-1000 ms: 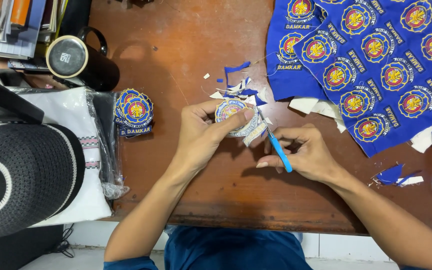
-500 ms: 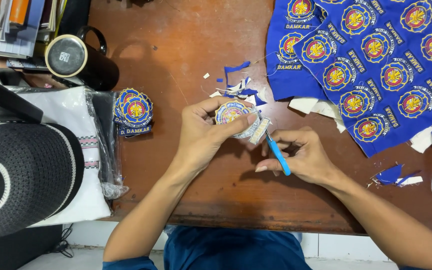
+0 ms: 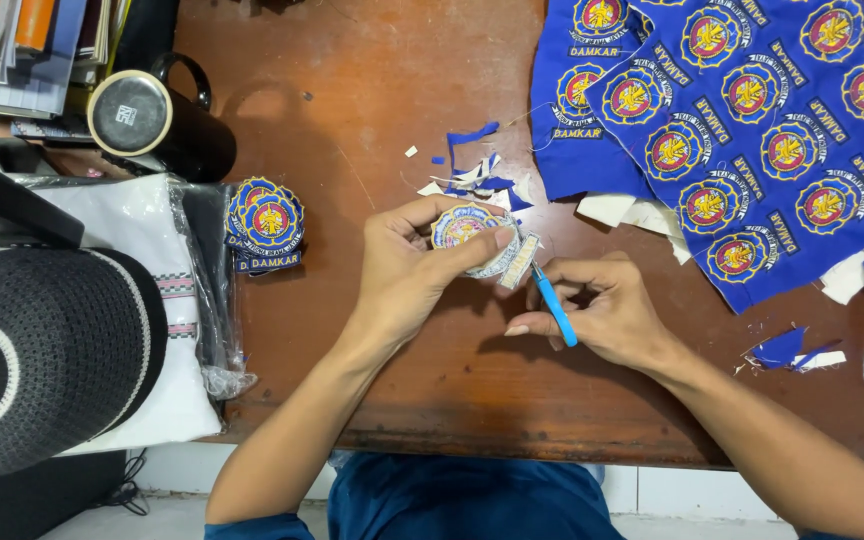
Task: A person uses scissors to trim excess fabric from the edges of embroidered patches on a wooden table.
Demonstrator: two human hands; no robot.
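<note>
Left hand (image 3: 407, 275): held over the middle of the brown wooden table (image 3: 352, 100), fingers curled and pinching a round embroidered patch (image 3: 467, 228), thumb pressed on its face. Position unchanged from a second ago; the patch is turned only slightly.

Right hand (image 3: 607, 310): just right of the patch, fingers closed round a blue-handled cutting tool (image 3: 554, 308) whose tip meets the patch's pale trimmed edge. Against the earlier frames, the hand sits a little closer to the patch and the handle lies at a steeper slant.

Blue and white fabric scraps (image 3: 477, 175): on the table just beyond the patch, unmoved.

Blue cloth sheet of uncut patches (image 3: 752, 130): upper right, unmoved.

Stack of finished patches (image 3: 266, 222): left of the hands, beside a plastic-wrapped white garment (image 3: 167, 300).

Black cap (image 3: 42, 360): lower left.

Black mug (image 3: 157, 125): upper left, lying on its side.
</note>
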